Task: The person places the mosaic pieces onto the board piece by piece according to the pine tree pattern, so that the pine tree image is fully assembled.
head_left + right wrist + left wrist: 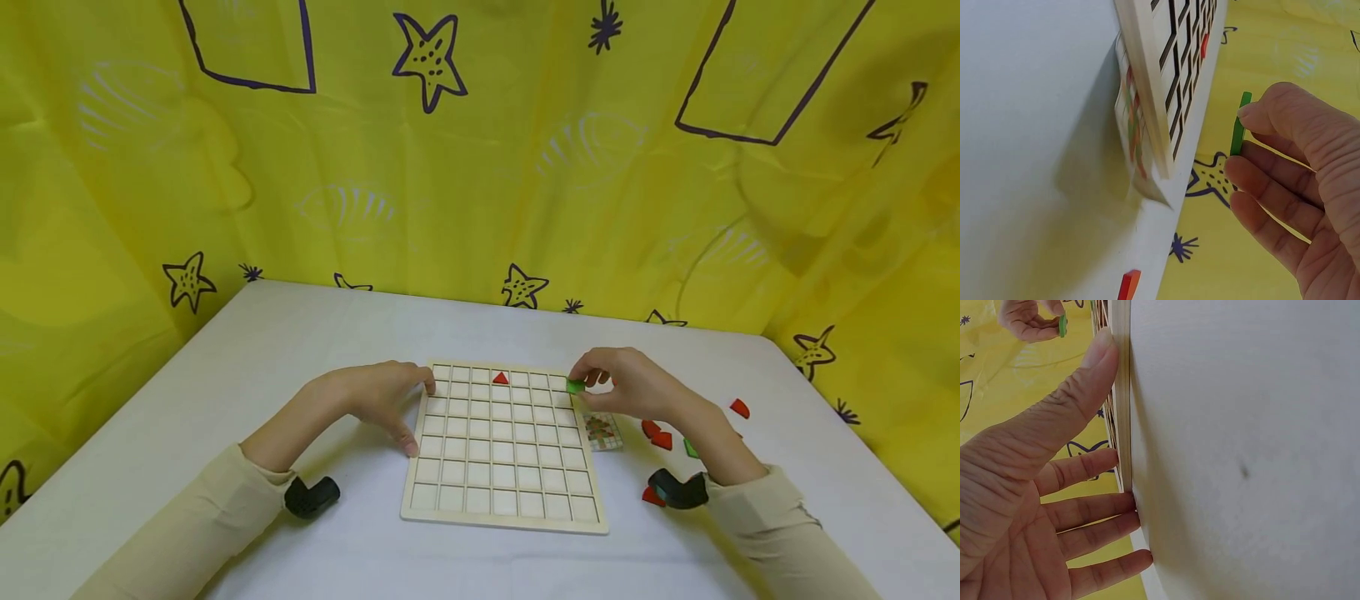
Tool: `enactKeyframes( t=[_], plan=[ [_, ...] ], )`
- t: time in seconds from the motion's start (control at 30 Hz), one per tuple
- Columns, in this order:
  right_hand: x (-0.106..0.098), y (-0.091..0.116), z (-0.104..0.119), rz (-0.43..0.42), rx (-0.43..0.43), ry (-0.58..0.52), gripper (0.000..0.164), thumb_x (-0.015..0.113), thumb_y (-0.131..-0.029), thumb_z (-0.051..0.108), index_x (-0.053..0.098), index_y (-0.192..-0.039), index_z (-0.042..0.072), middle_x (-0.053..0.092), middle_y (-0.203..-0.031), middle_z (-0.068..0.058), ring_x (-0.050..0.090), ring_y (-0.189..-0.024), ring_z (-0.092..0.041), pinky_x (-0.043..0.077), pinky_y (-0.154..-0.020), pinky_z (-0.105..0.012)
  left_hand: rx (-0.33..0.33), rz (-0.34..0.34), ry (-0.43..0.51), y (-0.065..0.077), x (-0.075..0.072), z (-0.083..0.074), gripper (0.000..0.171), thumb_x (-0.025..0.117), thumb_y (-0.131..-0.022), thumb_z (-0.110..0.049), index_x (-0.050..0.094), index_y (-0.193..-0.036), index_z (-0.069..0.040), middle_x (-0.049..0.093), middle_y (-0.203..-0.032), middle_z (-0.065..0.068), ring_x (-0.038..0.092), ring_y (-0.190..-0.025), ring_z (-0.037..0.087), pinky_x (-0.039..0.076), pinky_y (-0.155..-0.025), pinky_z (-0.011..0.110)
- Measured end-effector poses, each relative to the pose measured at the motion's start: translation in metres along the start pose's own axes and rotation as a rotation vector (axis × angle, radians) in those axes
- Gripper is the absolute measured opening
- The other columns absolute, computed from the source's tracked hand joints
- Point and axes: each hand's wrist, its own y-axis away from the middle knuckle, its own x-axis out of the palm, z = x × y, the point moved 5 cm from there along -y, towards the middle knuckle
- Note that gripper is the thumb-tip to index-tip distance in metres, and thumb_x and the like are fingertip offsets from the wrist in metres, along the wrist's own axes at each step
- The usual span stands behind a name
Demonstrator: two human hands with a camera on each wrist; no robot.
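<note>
A wooden grid board [504, 527] lies on the white table, with one red triangle [500, 379] in a cell of its top row. My left hand [373, 397] rests against the board's left edge, thumb and fingertips spread along the rim with fairly straight fingers. Between thumb and fingers my right hand [633, 385] pinches a small green piece [1240, 125], over the board's upper right corner in the head view. In the right wrist view the piece is seen edge-on, its face hidden. A printed pattern card [602, 432] sits partly under the board's right edge.
Right of the card lie several loose red pieces [662, 441] and a green one [691, 448], partly hidden by my right forearm. Another red piece [740, 408] is farther right. A yellow patterned curtain [480, 167] hangs behind the table.
</note>
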Motion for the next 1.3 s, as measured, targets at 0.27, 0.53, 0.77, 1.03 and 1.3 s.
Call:
enactKeyframes(
  t=[0.27,0.53,0.77,1.03,1.3],
  plan=[
    [0.007,-0.013,0.008,0.017,-0.018,-0.010,0.019,0.078,-0.086,0.005,0.073,-0.103,0.010,0.071,-0.097,0.007,0.066,-0.089,-0.016,0.057,-0.082,-0.040,0.000,-0.003,-0.006,0.000,0.000,-0.001,0.072,0.096,-0.068,-0.038,0.058,-0.123,-0.012,0.061,-0.118,0.002,0.055,-0.106,0.018,0.045,-0.098,0.040],
    [0.016,-0.027,0.019,0.041,-0.061,-0.027,0.017,0.078,-0.088,0.008,0.073,-0.104,0.011,0.071,-0.099,0.006,0.066,-0.089,-0.016,0.056,-0.082,-0.039,-0.014,0.000,0.014,0.001,0.000,0.000,0.072,0.096,-0.068,-0.037,0.058,-0.124,-0.012,0.061,-0.120,0.003,0.055,-0.108,0.019,0.045,-0.098,0.040],
    [0.023,-0.037,0.030,0.062,-0.103,-0.026,0.016,0.077,-0.088,0.006,0.073,-0.103,0.010,0.071,-0.099,0.003,0.064,-0.089,-0.017,0.056,-0.080,-0.038,-0.009,-0.001,0.011,0.001,-0.001,0.000,0.072,0.096,-0.068,-0.037,0.058,-0.124,-0.013,0.061,-0.118,0.002,0.054,-0.107,0.019,0.046,-0.097,0.040],
    [0.032,-0.050,0.038,0.092,-0.099,-0.018,0.017,0.078,-0.088,0.009,0.073,-0.104,0.010,0.070,-0.101,0.003,0.065,-0.090,-0.015,0.056,-0.082,-0.037,-0.010,-0.001,0.006,0.001,-0.001,0.000,0.072,0.096,-0.068,-0.038,0.058,-0.124,-0.013,0.061,-0.121,0.002,0.055,-0.108,0.018,0.045,-0.099,0.040],
    [0.040,-0.060,0.043,0.119,-0.118,-0.011,0.017,0.077,-0.088,0.008,0.073,-0.104,0.010,0.071,-0.103,0.003,0.065,-0.089,-0.014,0.054,-0.080,-0.032,-0.011,-0.002,0.001,0.001,-0.001,0.000,0.072,0.096,-0.069,-0.038,0.058,-0.124,-0.013,0.061,-0.120,0.002,0.054,-0.107,0.018,0.045,-0.098,0.039]
  ],
)
